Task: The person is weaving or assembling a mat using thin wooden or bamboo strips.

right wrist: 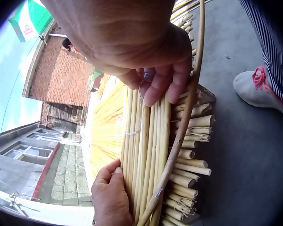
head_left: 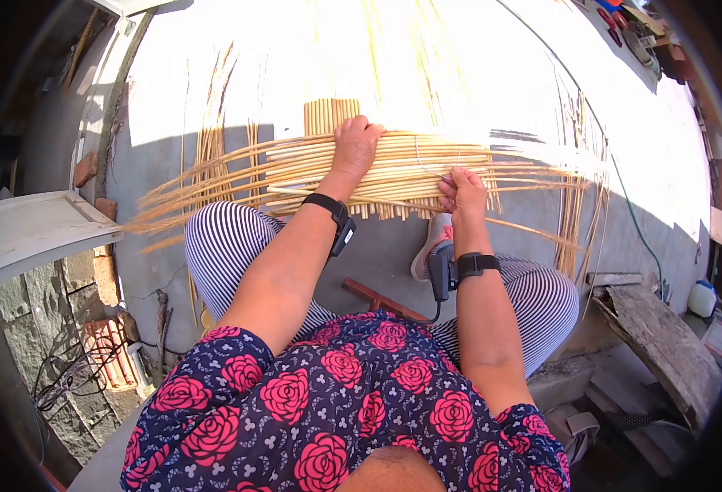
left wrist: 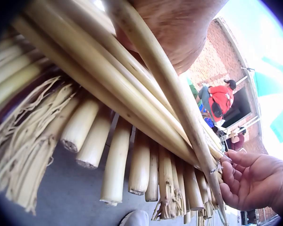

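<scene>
A woven mat of pale plant stalks point(head_left: 320, 156) lies across in front of the knees, its cut ends poking out at the near edge. My left hand point(head_left: 356, 146) grips the mat's far side, fingers bent over the outer stalks. Near the right end, my right hand point(head_left: 463, 193) pinches a thin white string point(right wrist: 140, 117) between thumb and fingertips, close over the stalks. That string runs across several stalks. A ring point(right wrist: 149, 74) shows on a right finger. One loose, thicker stalk point(left wrist: 165, 75) slants across the near edge.
Long loose stalks point(head_left: 211, 139) lie on the concrete floor beyond the mat, with more at right point(head_left: 574, 180). A reddish-brown frame piece point(head_left: 385, 302) is between the feet. A wooden board point(head_left: 660, 348) leans at the right. A person in red point(left wrist: 221, 99) is in the background.
</scene>
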The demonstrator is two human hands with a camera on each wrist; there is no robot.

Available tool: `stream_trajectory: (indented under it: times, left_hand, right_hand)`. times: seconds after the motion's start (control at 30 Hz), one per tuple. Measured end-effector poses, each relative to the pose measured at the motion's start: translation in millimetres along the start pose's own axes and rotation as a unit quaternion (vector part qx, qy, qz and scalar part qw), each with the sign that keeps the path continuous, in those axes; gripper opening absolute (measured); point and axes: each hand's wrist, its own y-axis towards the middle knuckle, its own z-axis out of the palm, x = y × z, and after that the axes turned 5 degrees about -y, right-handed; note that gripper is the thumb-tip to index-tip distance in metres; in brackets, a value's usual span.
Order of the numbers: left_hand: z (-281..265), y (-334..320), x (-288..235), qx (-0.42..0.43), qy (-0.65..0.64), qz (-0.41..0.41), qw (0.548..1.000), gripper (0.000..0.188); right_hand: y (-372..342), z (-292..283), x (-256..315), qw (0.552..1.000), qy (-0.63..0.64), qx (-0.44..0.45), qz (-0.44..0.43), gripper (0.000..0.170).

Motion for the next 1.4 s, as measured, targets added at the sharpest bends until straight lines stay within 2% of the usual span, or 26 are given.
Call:
stream_trajectory:
  times: [0.63, 0.73, 0.93, 1.03, 1.13, 1.33, 1.4]
  left_hand:
    - [-4, -2, 8, -0.004, -0.062, -0.011, 0.998, 0.009]
    - [-3, -3, 6, -0.019, -0.057, -0.002, 0.998, 0.009]
    - [1, -3, 5, -0.01, -0.034, 0.007, 0.999, 0.012]
    - [2, -3, 0, 0.011, -0.02, -0.03, 0.999, 0.01]
    - [4, -3, 1, -0.009, -0.022, -0.008, 1.0, 0.01]
    - [3, -4, 5, 0.004, -0.019, -0.003, 1.0, 0.011]
    - [2, -4, 4, 0.005, -0.022, -0.006, 1.0, 0.012]
  right_hand:
    - [-3, 3, 4, 1.0, 0.006, -0.011, -0.008, 0.008]
    - [4, -1, -3, 1.0, 0.0, 0.007, -0.021, 0.012]
    - [-5, 4, 4, 0.999, 0.025, -0.034, -0.025, 0.011]
    - [-6, 4, 6, 0.998, 0.035, -0.037, -0.029, 0.011]
    - [-6, 4, 7, 0.999, 0.025, -0.041, -0.019, 0.01]
    - [15, -14, -5, 0.995, 0.014, -0.052, -0.09, 0.01]
    - [19, -19, -5, 0.995, 0.025, -0.054, -0.086, 0.01]
